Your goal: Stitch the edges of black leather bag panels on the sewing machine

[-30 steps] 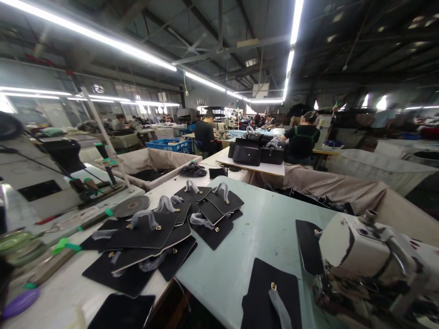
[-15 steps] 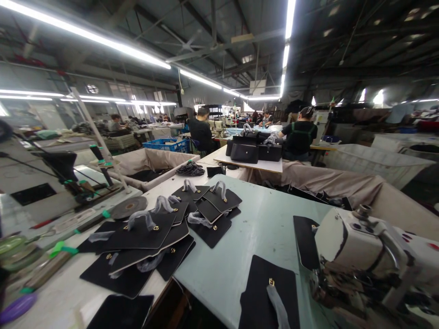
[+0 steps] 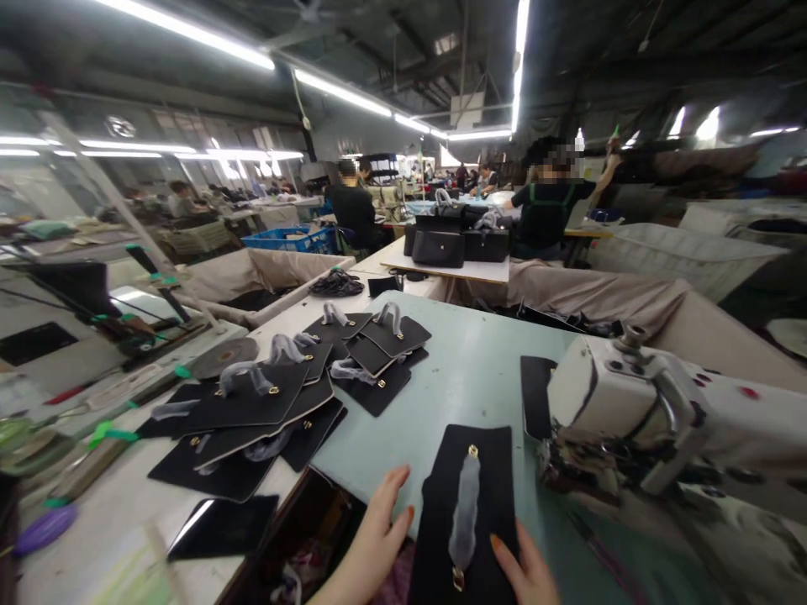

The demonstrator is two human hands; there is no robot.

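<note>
A black bag panel (image 3: 435,504) with a plastic-wrapped handle (image 3: 465,512) and gold ring fittings lies at the front edge of the pale green table. On its right edge is my right hand (image 3: 530,567), thumb on top and fingers along the side, gripping it. My left hand (image 3: 378,529) is just left of the panel, its thumb and fingers apart with nothing between them. Farther left, a loose pile of similar black panels (image 3: 265,399) with wrapped handles spreads over the white and green tabletops.
On the right stands a sewing machine (image 3: 630,403), with another dark panel (image 3: 535,395) behind its head. A phone-like black slab (image 3: 224,525) lies at the front left. Black bags (image 3: 438,249) stand on a board ahead, near a co-worker (image 3: 545,210). Cloth-lined bins flank the table.
Both my hands have come into view from below, and the right one has taken hold of the panel. The view has shifted slightly, and the co-worker at the right has raised an arm.
</note>
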